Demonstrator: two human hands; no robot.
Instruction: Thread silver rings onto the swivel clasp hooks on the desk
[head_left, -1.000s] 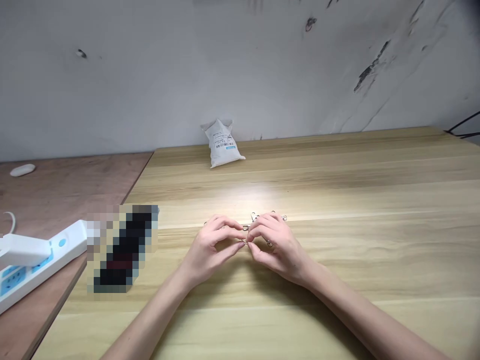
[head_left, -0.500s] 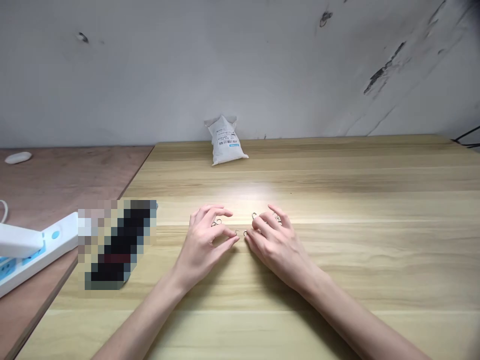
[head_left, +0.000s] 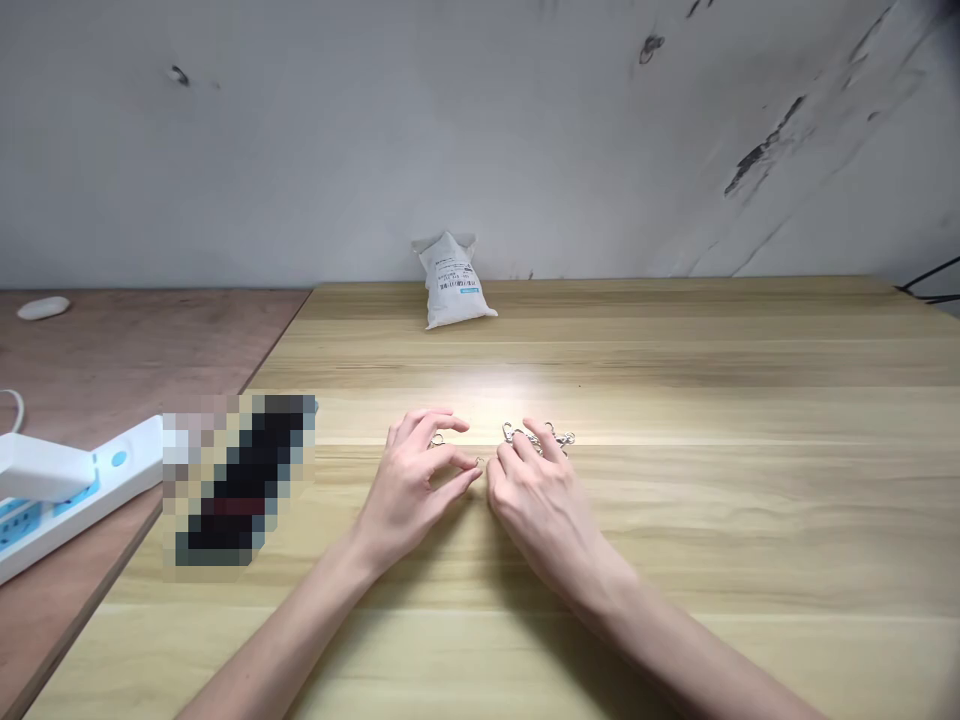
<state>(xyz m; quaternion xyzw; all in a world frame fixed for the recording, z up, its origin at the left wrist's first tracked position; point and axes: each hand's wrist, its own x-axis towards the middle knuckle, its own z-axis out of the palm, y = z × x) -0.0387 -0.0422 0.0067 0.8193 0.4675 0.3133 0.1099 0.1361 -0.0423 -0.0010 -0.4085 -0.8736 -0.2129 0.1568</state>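
Note:
My left hand [head_left: 412,485] pinches a small metal ring [head_left: 479,461] between thumb and forefinger, the other fingers curved above. Just to its right, my right hand [head_left: 544,495] is closed, thumb and forefinger pressed together; whatever lies in that pinch is hidden behind the fingers. The two sets of fingertips are almost touching over the tabletop. Beyond my right knuckles lies a small pile of silvery metal clasps [head_left: 568,438], partly covered by the hand. Another metal ring [head_left: 438,440] shows behind my left fingers, on the table.
A white labelled plastic packet [head_left: 454,285] stands at the back of the wooden table [head_left: 735,450]. On the left lies a dark, pixelated flat object [head_left: 247,480]. Beside it, a white power strip [head_left: 135,462] with a plug rests on a lower brown surface [head_left: 165,340]. A grey wall closes the back.
My right hand has turned and curled in, hiding the ring that showed at its fingertips and uncovering more of the clasps. My left hand keeps its pinch, and the view has shifted slightly.

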